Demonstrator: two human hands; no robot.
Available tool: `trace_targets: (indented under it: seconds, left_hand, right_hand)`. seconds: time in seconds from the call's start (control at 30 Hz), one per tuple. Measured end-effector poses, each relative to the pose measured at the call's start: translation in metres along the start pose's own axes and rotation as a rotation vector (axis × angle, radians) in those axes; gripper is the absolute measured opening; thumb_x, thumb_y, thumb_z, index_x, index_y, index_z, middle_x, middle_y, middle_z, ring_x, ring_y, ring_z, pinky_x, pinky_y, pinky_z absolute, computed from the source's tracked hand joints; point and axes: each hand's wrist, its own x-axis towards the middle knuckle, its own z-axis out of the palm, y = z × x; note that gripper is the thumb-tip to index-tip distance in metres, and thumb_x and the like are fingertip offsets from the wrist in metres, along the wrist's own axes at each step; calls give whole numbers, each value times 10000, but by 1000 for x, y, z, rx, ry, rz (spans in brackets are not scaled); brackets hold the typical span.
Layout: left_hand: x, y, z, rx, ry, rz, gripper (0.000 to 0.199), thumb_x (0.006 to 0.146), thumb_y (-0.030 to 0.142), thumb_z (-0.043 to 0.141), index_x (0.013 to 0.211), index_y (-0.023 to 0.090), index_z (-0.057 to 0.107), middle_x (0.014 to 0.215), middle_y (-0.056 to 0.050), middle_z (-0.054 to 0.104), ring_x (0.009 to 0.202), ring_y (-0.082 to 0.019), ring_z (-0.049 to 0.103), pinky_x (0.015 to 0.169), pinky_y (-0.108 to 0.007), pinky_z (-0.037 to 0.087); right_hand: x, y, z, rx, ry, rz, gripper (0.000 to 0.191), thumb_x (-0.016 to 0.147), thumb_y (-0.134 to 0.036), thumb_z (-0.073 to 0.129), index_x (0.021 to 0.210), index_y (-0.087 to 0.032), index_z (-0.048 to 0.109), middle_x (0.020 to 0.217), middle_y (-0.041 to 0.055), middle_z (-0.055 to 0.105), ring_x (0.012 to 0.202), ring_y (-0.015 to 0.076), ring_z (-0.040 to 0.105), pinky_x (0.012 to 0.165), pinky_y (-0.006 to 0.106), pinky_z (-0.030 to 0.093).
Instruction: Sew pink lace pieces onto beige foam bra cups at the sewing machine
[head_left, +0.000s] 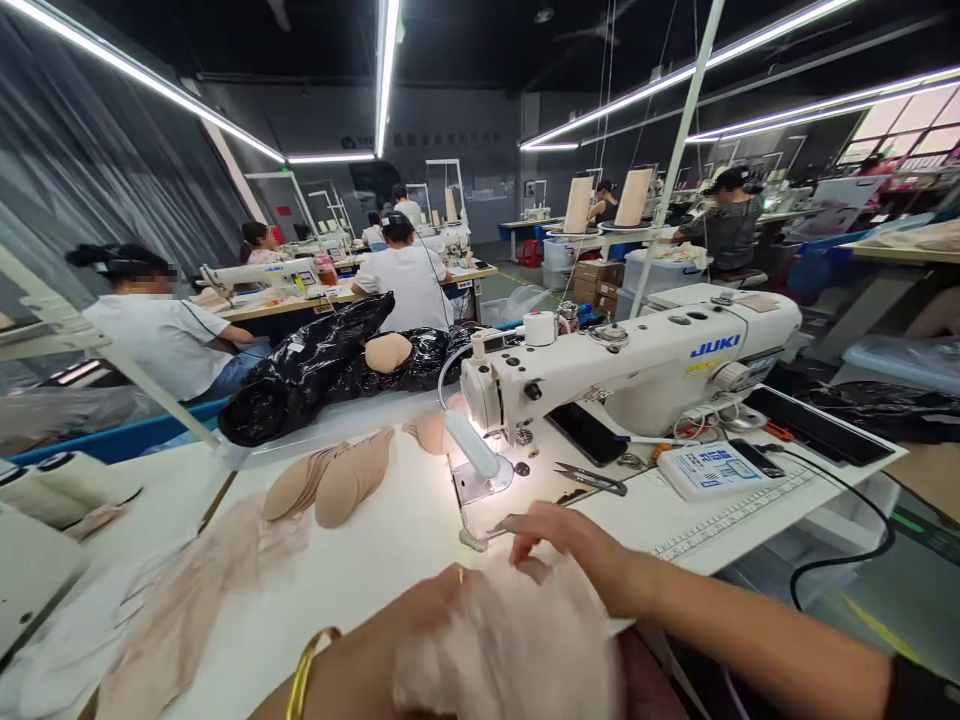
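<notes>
A pale beige piece of fabric [517, 645], smeared by motion, bunches up in front of me at the table's near edge. My left hand [431, 610], with a ring on a finger and a gold bangle at the wrist, is closed on its left side; the cloth covers most of the fingers. Over the upper right of the cloth, my right hand [566, 540] bends its fingers, the index reaching left; its grip is partly hidden. Just beyond is the white sewing machine [622, 360], its needle area lit. Thread snips [592, 478] lie right of the needle plate.
Beige moulded cups [341, 485] lie in overlapping stacks left of the machine. More beige fabric [187, 620] spreads at the left. A phone [585, 433], a white box [709, 470] and a cable occupy the right. A black plastic bag [315, 360] sits behind; co-workers sit beyond.
</notes>
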Motion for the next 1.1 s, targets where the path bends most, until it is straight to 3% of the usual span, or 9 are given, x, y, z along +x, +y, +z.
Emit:
trace_targets:
  seconds: [0.07,0.13,0.2,0.27,0.37,0.5,0.6,0.83,1.1]
  left_hand:
    - [15,-3,-1,290,-269,71,235,535,179,899,507,285,691,780,-38,760,966,-309,666,1122,-482,311]
    - [38,-6,-5,771,-588,173,203,628,84,753,590,281,718,1001,-39,772,1122,-319,627,1173,-534,155]
    - [60,-10,-13,1131,-739,262,265,616,23,664,666,273,736,1130,-39,737,1164,-326,611,1161,-580,106]
    - [75,-15,-20,1211,-719,282,303,563,6,649,690,263,744,1159,-41,715,1099,-320,641,1157,-589,116]
    - [81,-25,-23,1199,-664,203,372,515,-7,629,739,259,760,1185,-54,706,1007,-310,673,1145,-619,125]
    - [75,-34,-11,1132,-530,180,385,473,8,612,725,267,747,1093,-48,738,950,-314,670,1106,-649,167]
    - [72,-34,2,1173,-455,167,334,506,-2,607,693,244,734,1069,-77,749,1017,-361,658,1062,-703,168]
    - [76,-27,17,1226,-428,69,431,564,-54,581,804,241,785,1214,-127,728,1162,-437,633,1021,-730,229]
    - [77,-36,20,1259,-412,65,446,652,-34,565,881,271,797,1278,-114,703,1180,-407,611,1039,-708,236]
  right_hand:
    - [20,24,-15,-329,-165,-198,273,1061,-208,429,1195,-274,658,979,42,730,886,187,595,810,344,437]
    - [37,46,-22,-560,-286,-291,312,1079,-217,409,987,-253,705,911,32,722,871,185,560,748,326,388]
    - [47,63,-22,-647,-313,-301,317,1065,-200,443,872,-225,693,879,29,709,860,184,531,693,312,342]
    - [49,73,-20,-642,-288,-266,284,1022,-146,493,804,-204,665,894,22,706,883,182,524,675,300,318]
    - [43,74,-20,-558,-293,-181,258,930,-33,506,785,-194,646,915,3,705,910,169,537,706,285,328]
    - [39,68,-25,-428,-334,-102,276,874,4,510,923,-204,684,971,3,729,931,166,577,756,284,363]
    - [39,68,-27,-438,-325,-50,256,884,-9,529,920,-202,693,1002,9,739,943,173,583,777,294,374]
    - [37,76,-26,-499,-242,98,349,866,-11,514,1008,-227,749,928,37,737,915,214,556,839,337,387]
    - [38,78,-26,-547,-227,185,358,829,-20,553,1038,-235,750,920,35,727,833,212,541,795,327,392]
